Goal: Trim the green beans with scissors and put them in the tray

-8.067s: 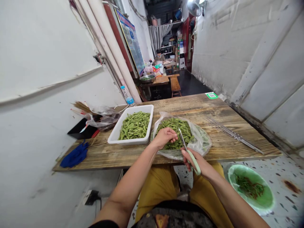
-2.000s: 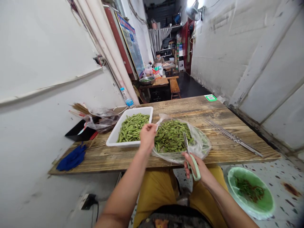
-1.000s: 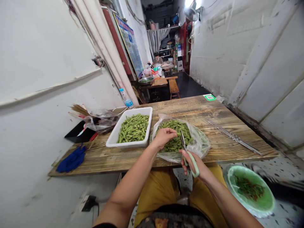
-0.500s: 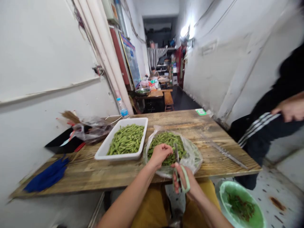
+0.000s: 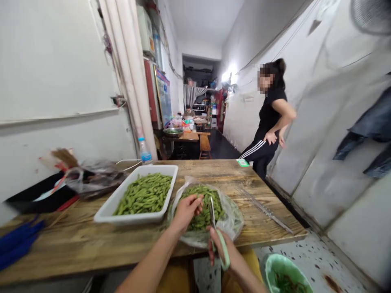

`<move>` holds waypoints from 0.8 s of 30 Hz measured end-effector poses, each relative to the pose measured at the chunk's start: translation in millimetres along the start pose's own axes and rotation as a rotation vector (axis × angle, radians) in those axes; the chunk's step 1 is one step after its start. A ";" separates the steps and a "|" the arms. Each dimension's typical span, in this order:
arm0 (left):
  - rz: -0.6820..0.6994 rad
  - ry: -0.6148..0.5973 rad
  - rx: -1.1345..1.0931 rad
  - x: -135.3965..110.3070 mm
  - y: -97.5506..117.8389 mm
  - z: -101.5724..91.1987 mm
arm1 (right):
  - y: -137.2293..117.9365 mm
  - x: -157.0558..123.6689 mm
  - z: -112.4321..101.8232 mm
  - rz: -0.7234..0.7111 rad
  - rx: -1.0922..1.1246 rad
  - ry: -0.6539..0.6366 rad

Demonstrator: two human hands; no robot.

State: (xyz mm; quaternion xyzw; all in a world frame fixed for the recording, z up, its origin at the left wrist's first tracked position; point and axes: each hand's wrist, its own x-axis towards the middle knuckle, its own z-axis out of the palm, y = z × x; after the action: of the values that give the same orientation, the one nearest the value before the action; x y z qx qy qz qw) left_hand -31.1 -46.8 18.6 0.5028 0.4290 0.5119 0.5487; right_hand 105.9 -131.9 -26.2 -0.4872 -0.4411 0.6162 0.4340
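My left hand (image 5: pixel 185 211) rests on the heap of green bean pods (image 5: pixel 204 206) inside an open clear plastic bag (image 5: pixel 234 217), its fingers pinched around a pod. My right hand (image 5: pixel 224 254) is closed around the light-green handles of a pair of scissors (image 5: pixel 217 236), whose blades point up beside the left fingers. To the left of the bag, a white rectangular tray (image 5: pixel 107 208) holds more bean pods (image 5: pixel 144 198). Both stand near the front edge of a wooden table (image 5: pixel 85 244).
A green-lined bin (image 5: pixel 285 276) with scraps stands on the floor at my right. Metal skewers (image 5: pixel 265 209) lie on the table's right side. A water bottle (image 5: pixel 143 151), a bagged bundle (image 5: pixel 91 179) and blue cloth (image 5: pixel 16 244) are at left. A person in black (image 5: pixel 269 118) walks along the right wall.
The view has tilted up. A person in black has come in from the right and walked past the table's far corner. My hands stay over the bag with the scissors.
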 end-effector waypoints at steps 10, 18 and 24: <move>-0.095 -0.086 0.240 -4.1 0.8 -19.0 | -16.6 -0.1 -13.7 -0.037 -0.198 -0.193; -0.135 -0.153 0.333 -6.3 -3.4 -14.2 | -7.1 4.8 -18.3 0.014 -0.237 -0.163; -0.026 -0.036 0.569 1.2 -11.3 -26.7 | 5.4 5.5 -21.3 0.140 -0.149 -0.084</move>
State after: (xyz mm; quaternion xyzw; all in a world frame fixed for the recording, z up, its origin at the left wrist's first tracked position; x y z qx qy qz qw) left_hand -55.9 -42.3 4.0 0.6401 0.5519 0.3548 0.3997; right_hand 125.5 -125.3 -35.5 -0.5216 -0.4682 0.6304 0.3337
